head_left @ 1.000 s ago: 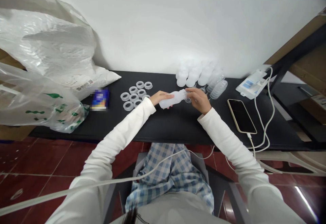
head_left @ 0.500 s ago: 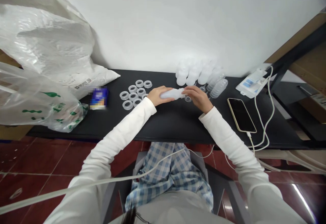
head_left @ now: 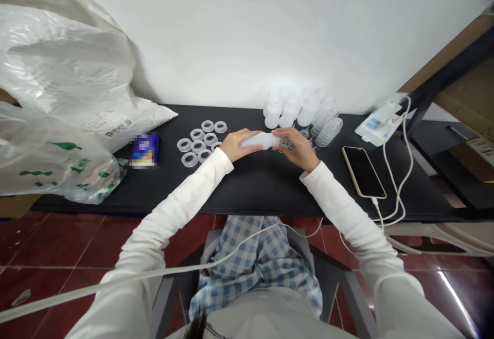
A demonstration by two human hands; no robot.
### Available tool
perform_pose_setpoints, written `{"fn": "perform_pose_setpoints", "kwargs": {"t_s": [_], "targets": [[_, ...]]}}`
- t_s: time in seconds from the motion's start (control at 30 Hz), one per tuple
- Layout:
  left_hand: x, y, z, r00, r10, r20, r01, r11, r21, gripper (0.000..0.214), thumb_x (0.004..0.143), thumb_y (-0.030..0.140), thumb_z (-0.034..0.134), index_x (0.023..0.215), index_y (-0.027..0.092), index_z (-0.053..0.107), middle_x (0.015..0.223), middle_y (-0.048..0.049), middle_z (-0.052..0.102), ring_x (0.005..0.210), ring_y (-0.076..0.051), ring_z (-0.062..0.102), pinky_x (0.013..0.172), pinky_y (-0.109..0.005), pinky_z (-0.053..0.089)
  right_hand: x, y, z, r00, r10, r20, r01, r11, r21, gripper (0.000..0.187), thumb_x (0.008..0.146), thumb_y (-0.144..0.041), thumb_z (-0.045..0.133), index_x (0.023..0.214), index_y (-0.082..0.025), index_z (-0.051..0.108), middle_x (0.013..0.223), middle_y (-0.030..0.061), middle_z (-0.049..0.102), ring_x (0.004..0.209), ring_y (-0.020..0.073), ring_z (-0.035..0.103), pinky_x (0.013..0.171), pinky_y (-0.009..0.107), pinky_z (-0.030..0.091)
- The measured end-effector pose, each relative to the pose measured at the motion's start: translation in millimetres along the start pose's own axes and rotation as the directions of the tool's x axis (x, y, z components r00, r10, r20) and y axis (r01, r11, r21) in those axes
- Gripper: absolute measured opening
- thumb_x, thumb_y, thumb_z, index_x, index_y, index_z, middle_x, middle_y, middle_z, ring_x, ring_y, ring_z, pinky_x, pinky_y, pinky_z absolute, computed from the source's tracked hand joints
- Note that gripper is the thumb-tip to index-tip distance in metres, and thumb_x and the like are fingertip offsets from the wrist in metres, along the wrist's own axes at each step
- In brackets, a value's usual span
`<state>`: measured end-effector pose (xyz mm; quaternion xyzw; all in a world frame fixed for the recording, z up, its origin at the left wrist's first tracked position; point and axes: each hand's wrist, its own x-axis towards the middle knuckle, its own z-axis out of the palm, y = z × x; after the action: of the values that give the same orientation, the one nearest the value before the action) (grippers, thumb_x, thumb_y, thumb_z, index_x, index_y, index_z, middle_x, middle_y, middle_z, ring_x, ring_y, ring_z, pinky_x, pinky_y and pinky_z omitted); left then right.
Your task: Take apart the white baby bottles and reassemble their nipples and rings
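Note:
A frosted white plastic bottle point(head_left: 255, 141) lies sideways in the air over the black table. My left hand point(head_left: 236, 146) is wrapped round its body. The fingers of my right hand point(head_left: 297, 147) are closed round the bottle's neck end, where a clear ring-like part shows partly behind them. To the left of my left hand, several translucent plastic rings point(head_left: 197, 134) lie on the table. Beyond my right hand stand several frosted bottles point(head_left: 287, 110). Beside them are stacked clear domed caps point(head_left: 329, 133) and small clear pieces point(head_left: 304, 133), partly hidden by my hand.
Large white plastic bags point(head_left: 69, 66) fill the left end of the black table point(head_left: 254, 190), with a blue packet point(head_left: 145, 149) in front. On the right lie a phone point(head_left: 364, 172) with a white cable point(head_left: 409, 169) and a white-blue package point(head_left: 378, 123). A wall rises behind.
My right fingers have closed more fully round the bottle's neck, and a clear ring-like part now shows there. The bottle stays in my left hand. The view has shifted slightly.

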<state>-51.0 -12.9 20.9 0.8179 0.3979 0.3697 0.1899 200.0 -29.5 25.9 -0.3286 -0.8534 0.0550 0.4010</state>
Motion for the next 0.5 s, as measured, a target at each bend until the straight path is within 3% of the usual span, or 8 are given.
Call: {"fn": "perform_pose_setpoints", "kwargs": {"t_s": [0.07,0.1,0.13,0.2,0.27,0.3,0.4,0.5], "targets": [[3.3,1.8,-2.6,0.98,-0.153,0.127,0.177,0.961,-0.214,0.071,0.079,0.075,0.062,0.118,0.017,0.074,0.101,-0.0095,0.075,0.088,-0.023,0.069,0.085,-0.036,0.054,2.3,-4.7,-1.0,1.0,-0.005,-0.013,0.004,1.0,-0.023,0.028,0.1,-0.039,0.053,0.123,-0.03,0.066,0.124,0.0081,0.07,0.118,0.0248,0.065,0.103,0.046,0.055],[5.3,2.2,-5.1,0.946,-0.226,0.231,0.291,0.907,-0.304,0.072,0.079,0.076,0.061,0.114,0.014,0.074,0.095,-0.0102,0.075,0.081,-0.022,0.07,0.079,-0.035,0.055,3.2,-6.8,-1.2,1.0,-0.013,-0.006,0.012,1.0,-0.023,0.028,0.101,-0.037,0.048,0.12,-0.03,0.068,0.124,0.0074,0.07,0.12,0.024,0.065,0.104,0.046,0.055],[7.3,2.1,-8.3,0.89,-0.285,0.356,0.412,0.836,-0.363,0.073,0.079,0.076,0.059,0.11,0.012,0.075,0.089,-0.0115,0.075,0.073,-0.022,0.069,0.071,-0.034,0.055,3.8,-8.5,-1.0,1.0,-0.027,0.01,0.027,1.0,-0.016,0.029,0.103,-0.036,0.044,0.116,-0.031,0.069,0.124,0.0066,0.071,0.121,0.0233,0.065,0.105,0.046,0.055],[10.7,0.7,-15.8,0.725,-0.334,0.602,0.628,0.679,-0.379,0.074,0.081,0.076,0.054,0.103,0.009,0.075,0.077,-0.0141,0.074,0.056,-0.02,0.064,0.056,-0.033,0.051,4.0,-10.8,0.6,0.996,-0.069,0.058,0.068,0.998,0.008,0.031,0.104,-0.035,0.041,0.109,-0.03,0.071,0.122,0.0056,0.073,0.122,0.0222,0.066,0.104,0.045,0.056],[12.4,-1.5,-22.2,0.574,-0.323,0.752,0.752,0.571,-0.329,0.072,0.083,0.074,0.05,0.103,0.009,0.074,0.075,-0.0163,0.073,0.049,-0.02,0.06,0.047,-0.033,0.046,3.0,-11.9,3.1,0.989,-0.112,0.1,0.109,0.994,0.027,0.03,0.104,-0.035,0.042,0.105,-0.029,0.072,0.122,0.0053,0.074,0.121,0.022,0.067,0.101,0.043,0.058],[12.6,-2.4,-24.4,0.526,-0.316,0.79,0.784,0.541,-0.306,0.071,0.084,0.073,0.048,0.104,0.01,0.074,0.077,-0.0168,0.073,0.048,-0.02,0.058,0.045,-0.034,0.044,2.2,-12.2,4.3,0.986,-0.126,0.111,0.123,0.992,0.031,0.029,0.104,-0.035,0.043,0.104,-0.029,0.072,0.122,0.0053,0.074,0.122,0.0221,0.067,0.1,0.043,0.058],[10.6,-2.4,-25.9,0.453,-0.31,0.836,0.815,0.524,-0.248,0.075,0.088,0.073,0.036,0.102,0.01,0.074,0.069,-0.0159,0.069,0.047,-0.02,0.053,0.044,-0.036,0.041,0.3,-12.9,5.5,0.983,-0.142,0.113,0.14,0.99,0.032,0.028,0.104,-0.034,0.043,0.103,-0.029,0.071,0.124,0.0054,0.073,0.124,0.0226,0.066,0.1,0.045,0.058],[7.5,0.4,-22.4,0.457,-0.312,0.833,0.779,0.593,-0.205,0.079,0.091,0.071,0.024,0.094,0.01,0.075,0.052,-0.0096,0.055,0.04,-0.017,0.042,0.043,-0.036,0.039,0.0,-14.2,2.0,0.982,-0.157,0.108,0.154,0.987,0.039,0.024,0.103,-0.032,0.046,0.103,-0.03,0.07,0.125,0.0051,0.074,0.127,0.0231,0.065,0.101,0.047,0.058]]}}
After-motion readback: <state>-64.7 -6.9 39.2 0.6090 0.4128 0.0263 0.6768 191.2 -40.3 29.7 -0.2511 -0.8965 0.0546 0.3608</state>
